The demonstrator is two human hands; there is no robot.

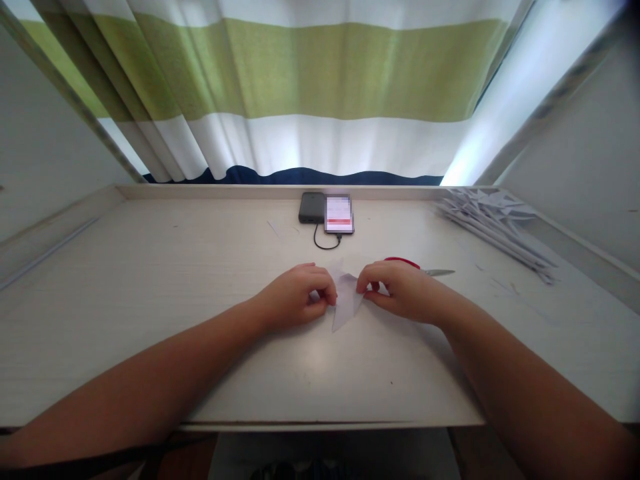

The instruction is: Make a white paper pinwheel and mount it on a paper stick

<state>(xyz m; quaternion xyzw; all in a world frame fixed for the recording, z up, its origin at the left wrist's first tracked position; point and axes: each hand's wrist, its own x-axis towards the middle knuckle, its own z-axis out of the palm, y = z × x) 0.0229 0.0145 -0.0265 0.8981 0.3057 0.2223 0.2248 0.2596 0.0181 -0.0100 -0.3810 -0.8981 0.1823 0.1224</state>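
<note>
A small piece of folded white paper [346,303] with a pointed lower end is between my hands, just above the white desk. My left hand [307,293] pinches its left edge between thumb and fingers. On the other side, my right hand [395,288] grips the paper's right edge with thumb and fingertips. Red-handled scissors [439,272] lie partly hidden behind my right hand, blades pointing right.
At the desk's [150,267] back stand a dark power bank [311,208] and a phone [339,215] joined by a short cable. A pile of folded paper strips [493,227] lies at the back right. Thin paper scraps are scattered nearby. A curtain [310,73] hangs behind.
</note>
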